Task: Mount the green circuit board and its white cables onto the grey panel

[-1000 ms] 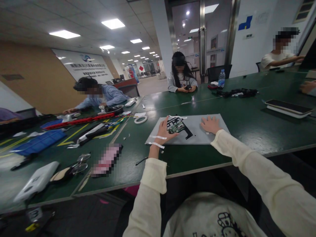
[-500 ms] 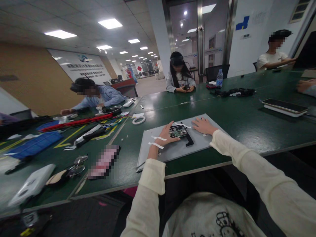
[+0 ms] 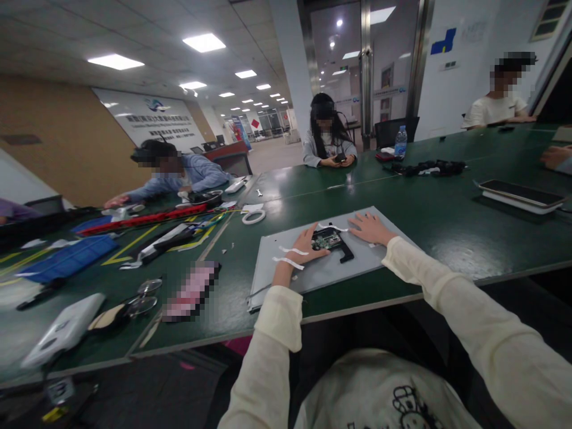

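A grey flat panel point(image 3: 313, 271) lies on the green table point(image 3: 447, 232) in front of me. A small green circuit board point(image 3: 328, 239) with a black bracket point(image 3: 345, 253) sits on it. My left hand point(image 3: 304, 245) rests on the panel with its fingers spread, touching the board's left side. Flat on the panel to the right of the board lies my right hand point(image 3: 370, 229), fingers stretched out. White tape strips point(image 3: 289, 256) stick to the panel and near my left wrist.
A tape roll point(image 3: 254, 216) lies beyond the panel. Left are a blue tray point(image 3: 67, 259), red and black tools point(image 3: 147, 220), a white device point(image 3: 62, 330). A closed laptop point(image 3: 521, 195) sits right, a water bottle point(image 3: 401, 143) farther back. Other people sit around the table.
The panel has slid toward me and turned, its near left corner now closer to the table edge. Both hands stayed flat on it beside the board.
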A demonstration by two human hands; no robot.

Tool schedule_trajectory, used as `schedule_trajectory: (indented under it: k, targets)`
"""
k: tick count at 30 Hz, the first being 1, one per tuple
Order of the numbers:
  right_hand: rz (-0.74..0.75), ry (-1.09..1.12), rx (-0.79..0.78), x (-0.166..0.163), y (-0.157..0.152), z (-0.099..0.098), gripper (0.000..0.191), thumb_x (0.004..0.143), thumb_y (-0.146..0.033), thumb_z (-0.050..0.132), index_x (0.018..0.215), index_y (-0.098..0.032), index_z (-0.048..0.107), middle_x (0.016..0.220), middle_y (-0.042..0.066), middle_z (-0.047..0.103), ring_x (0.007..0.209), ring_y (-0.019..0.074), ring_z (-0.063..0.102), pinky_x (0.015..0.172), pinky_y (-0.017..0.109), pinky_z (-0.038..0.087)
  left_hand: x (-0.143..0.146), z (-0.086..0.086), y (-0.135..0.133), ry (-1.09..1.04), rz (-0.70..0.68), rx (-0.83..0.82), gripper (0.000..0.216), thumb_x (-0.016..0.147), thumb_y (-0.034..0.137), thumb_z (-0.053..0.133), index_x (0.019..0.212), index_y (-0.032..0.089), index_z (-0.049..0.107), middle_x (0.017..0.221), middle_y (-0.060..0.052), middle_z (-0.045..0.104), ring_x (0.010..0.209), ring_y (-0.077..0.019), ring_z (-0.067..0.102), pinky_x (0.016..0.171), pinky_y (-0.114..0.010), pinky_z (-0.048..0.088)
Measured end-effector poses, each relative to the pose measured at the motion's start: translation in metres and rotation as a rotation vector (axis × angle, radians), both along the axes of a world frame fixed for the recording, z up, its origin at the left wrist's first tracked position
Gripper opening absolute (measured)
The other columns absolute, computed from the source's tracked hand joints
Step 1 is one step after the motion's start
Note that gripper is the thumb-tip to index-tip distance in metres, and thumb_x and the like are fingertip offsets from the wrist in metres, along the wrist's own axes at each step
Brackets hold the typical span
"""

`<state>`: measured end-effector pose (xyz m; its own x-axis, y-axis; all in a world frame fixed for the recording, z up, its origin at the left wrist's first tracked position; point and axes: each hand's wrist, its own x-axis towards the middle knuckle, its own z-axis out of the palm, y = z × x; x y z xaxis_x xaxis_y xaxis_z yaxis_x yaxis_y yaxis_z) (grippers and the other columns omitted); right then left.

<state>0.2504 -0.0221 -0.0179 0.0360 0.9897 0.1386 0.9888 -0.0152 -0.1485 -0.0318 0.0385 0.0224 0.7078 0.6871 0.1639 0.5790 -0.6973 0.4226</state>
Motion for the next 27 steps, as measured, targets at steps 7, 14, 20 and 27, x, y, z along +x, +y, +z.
schedule_trajectory:
  k: [7,14,20,27]
  targets:
    - [-0.005,-0.009,0.0,0.0,0.0,-0.0008,0.065,0.095,-0.061,0.026,0.15,-0.028,0.036,0.156,0.011,0.029,0.139,0.0414,0.026,0.108,0.058,0.025,0.0008,0.0025,-0.0023,0.014,-0.006,-0.001,0.11,0.066,0.058,0.075,0.152,0.015,0.022,0.146,-0.019,0.041,0.136,-0.0347,0.039,0.112,-0.047,0.031]
    - [-0.022,-0.028,-0.017,-0.0013,0.0003,-0.001,0.065,0.094,-0.062,0.026,0.15,-0.03,0.034,0.157,0.009,0.028,0.139,0.0412,0.026,0.108,0.058,0.024,0.0007,0.0045,-0.0041,0.016,-0.03,0.006,0.109,0.066,0.059,0.074,0.152,0.015,0.022,0.148,-0.019,0.039,0.136,-0.0348,0.038,0.114,-0.048,0.029]
    - [-0.033,-0.028,-0.038,-0.0022,0.0,0.0003,0.066,0.094,-0.063,0.024,0.151,-0.031,0.032,0.158,0.009,0.025,0.14,0.0409,0.025,0.109,0.057,0.024,0.0,0.0025,-0.0022,0.019,-0.016,-0.028,0.109,0.065,0.062,0.073,0.152,0.021,0.022,0.15,-0.016,0.039,0.138,-0.036,0.035,0.114,-0.05,0.029]
    - [-0.031,-0.028,-0.043,-0.0022,0.0005,-0.0011,0.065,0.095,-0.061,0.022,0.152,-0.031,0.032,0.158,0.008,0.025,0.141,0.0406,0.024,0.109,0.057,0.023,0.0009,0.0035,0.0013,0.077,-0.008,-0.039,0.112,0.065,0.066,0.071,0.153,0.02,0.02,0.15,-0.017,0.039,0.138,-0.0372,0.035,0.112,-0.049,0.031]
